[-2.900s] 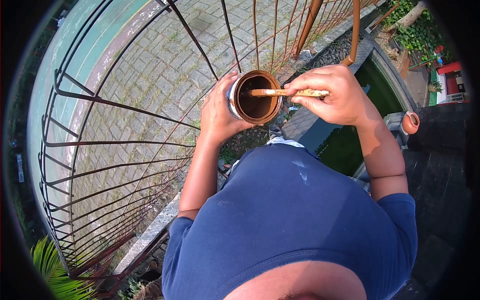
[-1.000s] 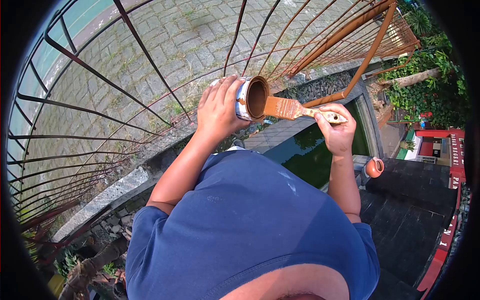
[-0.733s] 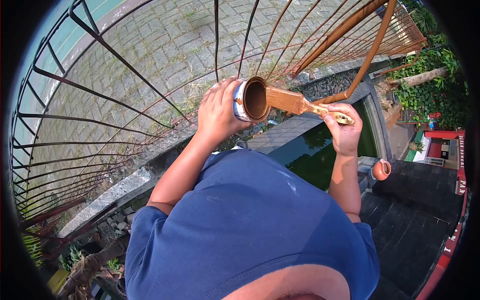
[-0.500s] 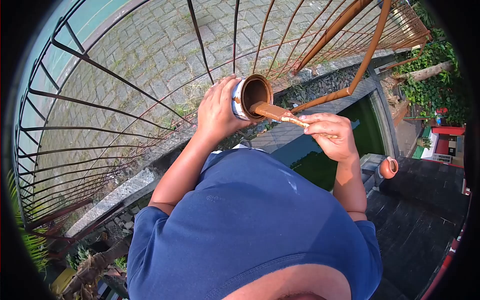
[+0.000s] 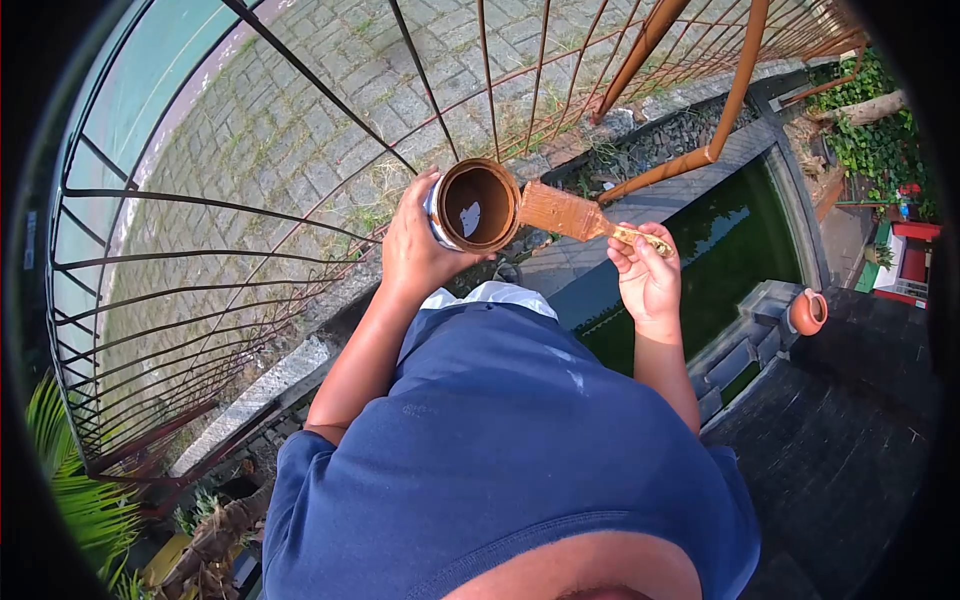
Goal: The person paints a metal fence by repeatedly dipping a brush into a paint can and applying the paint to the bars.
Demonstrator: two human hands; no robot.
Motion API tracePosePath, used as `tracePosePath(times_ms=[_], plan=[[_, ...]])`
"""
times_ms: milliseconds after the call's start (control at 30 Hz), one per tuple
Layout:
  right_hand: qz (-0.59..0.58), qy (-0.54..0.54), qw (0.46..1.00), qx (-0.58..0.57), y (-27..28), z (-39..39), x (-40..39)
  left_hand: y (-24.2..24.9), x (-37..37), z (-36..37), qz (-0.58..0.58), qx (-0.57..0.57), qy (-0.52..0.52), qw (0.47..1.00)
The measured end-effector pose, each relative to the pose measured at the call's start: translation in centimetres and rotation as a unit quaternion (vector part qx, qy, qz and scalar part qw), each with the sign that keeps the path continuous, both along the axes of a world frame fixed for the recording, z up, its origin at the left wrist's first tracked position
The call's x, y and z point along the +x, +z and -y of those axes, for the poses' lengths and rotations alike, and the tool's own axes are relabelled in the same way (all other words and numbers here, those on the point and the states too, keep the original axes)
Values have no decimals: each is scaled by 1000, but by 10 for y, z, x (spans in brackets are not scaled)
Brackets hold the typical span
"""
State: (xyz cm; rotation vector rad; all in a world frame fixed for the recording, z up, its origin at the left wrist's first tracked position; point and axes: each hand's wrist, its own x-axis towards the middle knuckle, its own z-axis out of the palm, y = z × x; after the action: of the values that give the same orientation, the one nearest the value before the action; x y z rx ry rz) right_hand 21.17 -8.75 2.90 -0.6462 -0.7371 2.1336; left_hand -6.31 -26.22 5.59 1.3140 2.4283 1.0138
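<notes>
My left hand point(image 5: 412, 240) is wrapped round a paint can point(image 5: 432, 212), whose open mouth tilts toward me. Brown paint coats its inside wall and rim, with a shiny patch of liquid at the bottom. In my right hand point(image 5: 648, 272) is a paintbrush point(image 5: 562, 212), gripped by its paint-smeared handle. Brown paint covers the wide brush head, which is just outside the can, close to the right side of the rim. My fingers behind the can are mostly hidden.
A metal fence point(image 5: 300, 215) curves in front of me, dark bars at left and brown ones at right. Beyond it lies grassy paving point(image 5: 320, 120). A green pond point(image 5: 690, 260) is below to the right, with a clay pot point(image 5: 808, 312) near its corner. Palm leaves point(image 5: 75, 490) show lower left.
The brush has come out of the can and turned its broad face toward me. My left hand and the can have shifted slightly left, and the can's mouth faces me more.
</notes>
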Motion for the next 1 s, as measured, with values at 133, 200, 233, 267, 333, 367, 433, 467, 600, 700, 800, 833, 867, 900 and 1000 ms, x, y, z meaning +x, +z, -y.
tracePosePath(times_ms=[133, 200, 233, 267, 333, 367, 433, 467, 600, 700, 800, 833, 867, 900, 1000], plan=[[-46, -42, 982, -176, -60, 6, 6, -41, -7, 11, 27, 62, -26, 997], [-42, -82, 974, -207, -90, 10, 5, -55, -11, 23, 39, 70, -58, 995], [-35, -99, 971, -216, -108, 13, 4, -66, -9, 31, 133, 84, -46, 986], [-28, -114, 967, -225, -125, 16, 3, -76, -13, 42, 109, 68, -55, 990], [10, -136, 958, -254, -165, 21, -4, -94, -19, 58, 115, 65, -81, 988], [27, -145, 951, -270, -190, 24, -9, -98, -23, 65, 155, 24, -101, 982], [59, -162, 939, -297, -239, 31, -26, -133, -37, 88, 109, 31, -140, 984], [64, -167, 935, -307, -264, 37, -39, -142, -41, 95, 93, 26, -155, 983], [69, -159, 946, -274, -349, 43, -97, -181, -53, 133, 289, -47, -77, 953], [131, -142, 961, -199, -378, 32, -152, -194, -66, 162, 243, -73, -115, 960], [117, -152, 965, -179, -394, 35, -166, -203, -73, 190, 193, -103, -132, 967], [74, -160, 966, -190, -398, 38, -171, -205, -74, 196, 195, -117, -129, 965], [32, -169, 965, -199, -400, 41, -175, -208, -75, 202, 197, -130, -125, 964], [-4, -179, 961, -213, -398, 42, -182, -210, -76, 206, 199, -131, -131, 962], [-30, -212, 948, -234, -405, 43, -199, -212, -79, 206, 190, -148, -165, 957]])
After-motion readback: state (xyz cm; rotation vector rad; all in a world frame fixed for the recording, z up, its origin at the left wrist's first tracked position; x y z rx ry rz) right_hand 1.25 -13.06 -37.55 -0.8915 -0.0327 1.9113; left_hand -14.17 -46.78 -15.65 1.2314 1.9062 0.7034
